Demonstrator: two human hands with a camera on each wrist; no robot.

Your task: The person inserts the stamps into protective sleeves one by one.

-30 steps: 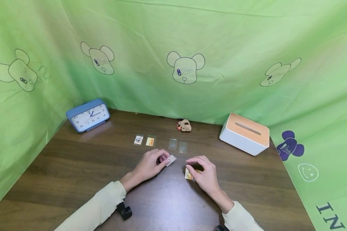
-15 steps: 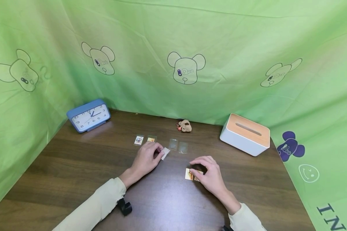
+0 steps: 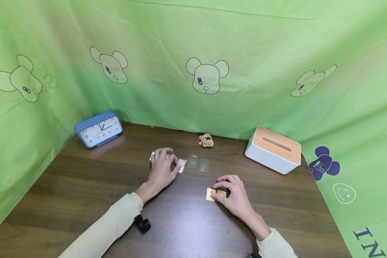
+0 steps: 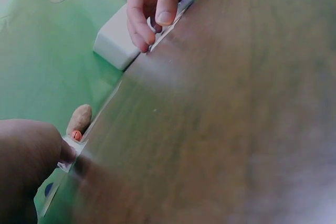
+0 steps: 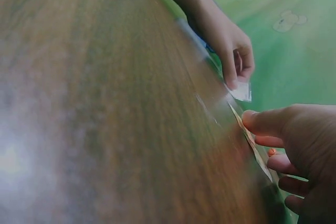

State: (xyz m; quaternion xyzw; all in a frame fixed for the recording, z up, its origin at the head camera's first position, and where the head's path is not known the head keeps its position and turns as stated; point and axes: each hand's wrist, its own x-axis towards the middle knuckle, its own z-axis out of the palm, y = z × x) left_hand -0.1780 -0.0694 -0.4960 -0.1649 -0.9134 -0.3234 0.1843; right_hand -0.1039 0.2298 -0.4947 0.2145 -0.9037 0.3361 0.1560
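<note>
In the head view my left hand [image 3: 162,171] pinches a small white-backed card [image 3: 181,165] between thumb and fingers. In the right wrist view the white card [image 5: 242,91] looks partly clear at its edge. This hand covers most of two sleeved picture cards; a corner of the left picture card [image 3: 152,156] shows. My right hand [image 3: 233,195] hovers with loosely curved fingers over small yellow picture cards [image 3: 210,194] on the table. Its thumb lies over them; whether it touches them is unclear. Two clear sleeves [image 3: 193,161] lie flat beyond, between the hands.
A blue alarm clock [image 3: 99,129] stands at the back left of the wooden table [image 3: 84,182]. A small beige toy [image 3: 206,140] with a red bead sits at the back. At the back right is a white tissue box [image 3: 273,149]. Green cloth [image 3: 161,71] hangs behind.
My left hand has moved away and leftward with the white card, over the two picture cards. The right hand has shifted slightly right, while the yellow cards stay on the table.
</note>
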